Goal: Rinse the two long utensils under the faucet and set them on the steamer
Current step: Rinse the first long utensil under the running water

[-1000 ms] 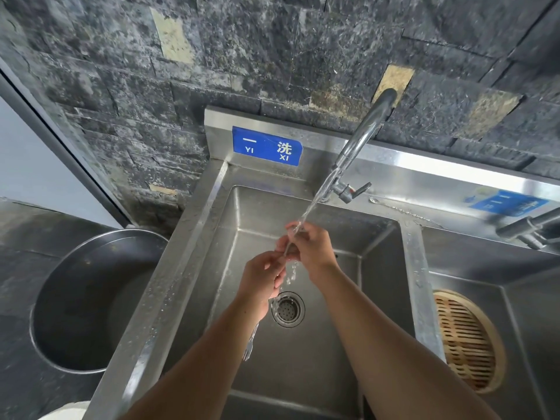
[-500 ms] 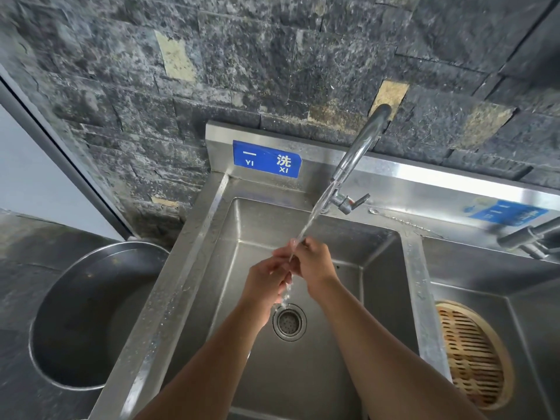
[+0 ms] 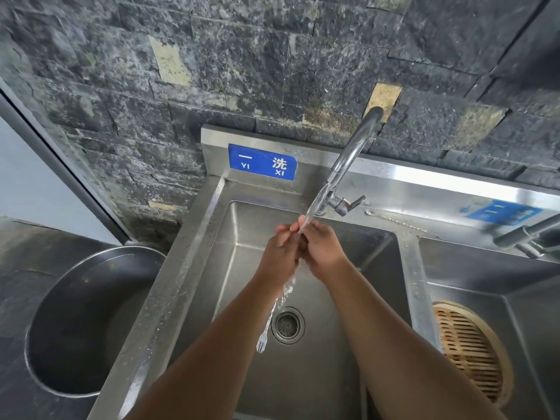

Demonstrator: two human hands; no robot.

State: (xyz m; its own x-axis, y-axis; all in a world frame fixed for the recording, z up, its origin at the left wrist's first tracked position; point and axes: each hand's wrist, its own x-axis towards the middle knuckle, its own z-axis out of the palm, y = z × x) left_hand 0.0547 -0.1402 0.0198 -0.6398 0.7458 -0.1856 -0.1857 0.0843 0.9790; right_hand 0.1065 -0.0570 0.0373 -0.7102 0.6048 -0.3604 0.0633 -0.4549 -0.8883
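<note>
A slim, long-handled metal fork (image 3: 261,344) hangs tines-down toward 7 o'clock from the clasped left hand (image 3: 280,256) and right hand (image 3: 322,253), beneath the curved chrome faucet (image 3: 351,156), which is running at 12 o'clock. A round bamboo steamer (image 3: 472,350) lies flat in the adjoining basin (image 3: 530,298) at 4 o'clock.

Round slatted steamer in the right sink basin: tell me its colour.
The round slatted steamer is light tan, like bamboo, seen best in the head view.
</note>
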